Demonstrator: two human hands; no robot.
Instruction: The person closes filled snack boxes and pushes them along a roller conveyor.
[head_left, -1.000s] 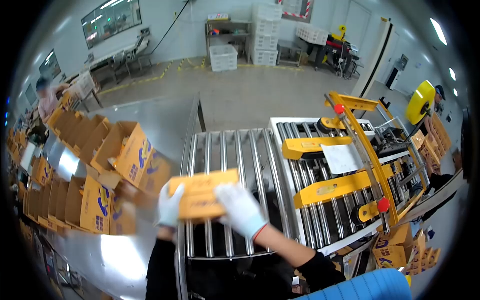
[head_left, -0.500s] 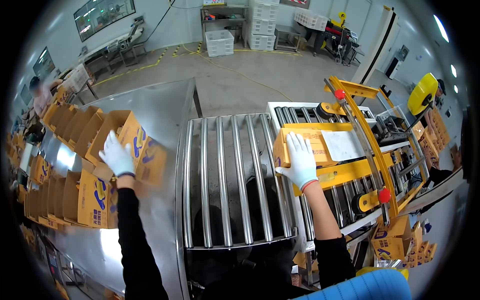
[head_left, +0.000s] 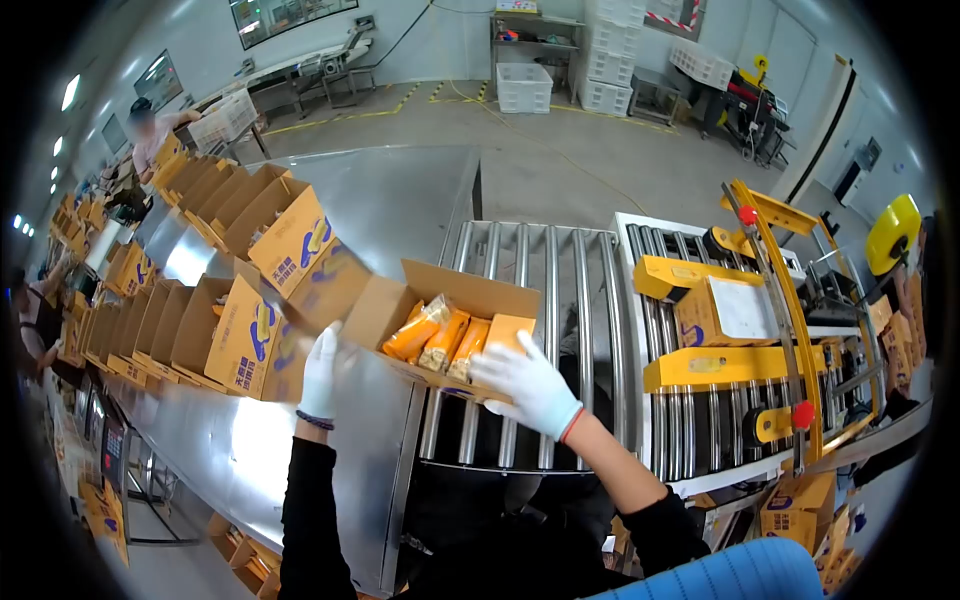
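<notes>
An open cardboard box [head_left: 388, 303] straddles the metal table's edge and the rollers, flaps raised. Inside lie several orange-and-clear packets [head_left: 440, 335]. My right hand [head_left: 530, 385], white-gloved, rests spread fingers against the box's right flap and near side. My left hand [head_left: 319, 375], also gloved, is upright at the box's left end with fingers extended, partly blurred; whether it touches the flap I cannot tell. To its left stand rows of open printed boxes [head_left: 245, 340] on the table.
A roller conveyor [head_left: 525, 440] leads right to a yellow-framed machine [head_left: 770, 300], where a closed box [head_left: 700, 312] sits between yellow guides. Other people [head_left: 150, 140] work at the far left. White crates [head_left: 523, 88] stand at the back.
My view has turned left. My right hand has left the closed box, which sits deeper in the machine. An open box with packets has come over the table edge onto the rollers, between my hands.
</notes>
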